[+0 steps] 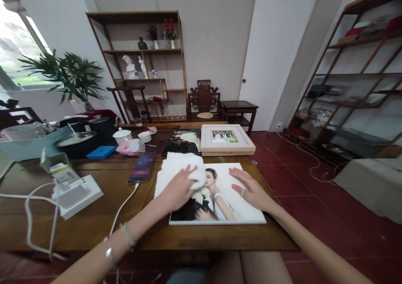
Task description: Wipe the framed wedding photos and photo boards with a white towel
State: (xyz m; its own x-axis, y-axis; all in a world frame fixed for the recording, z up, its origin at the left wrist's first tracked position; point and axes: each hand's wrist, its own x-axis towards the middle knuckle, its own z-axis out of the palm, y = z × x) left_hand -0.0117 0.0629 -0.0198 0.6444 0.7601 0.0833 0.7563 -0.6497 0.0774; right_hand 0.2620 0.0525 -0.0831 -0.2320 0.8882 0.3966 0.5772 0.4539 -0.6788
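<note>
A photo panel [226,212] with a printed portrait of people lies flat near the table's front edge. My left hand [180,185] presses down on a white cloth [176,164], which covers the panel's upper left part and hangs past its left side. The fingers bear on the cloth's bunched right edge, and the thumb is partly hidden. Over the panel's right side, my right hand [248,187] rests with fingers stretched out and holds nothing. A ring shows on it.
Behind the panel are a stack of white frames [228,148] and a dark photo panel [177,143]. Leftward on the wooden table [125,225] lie a phone [142,168], a white cable, a power strip [78,196], a blue box [101,152], pots and a teapot [122,136].
</note>
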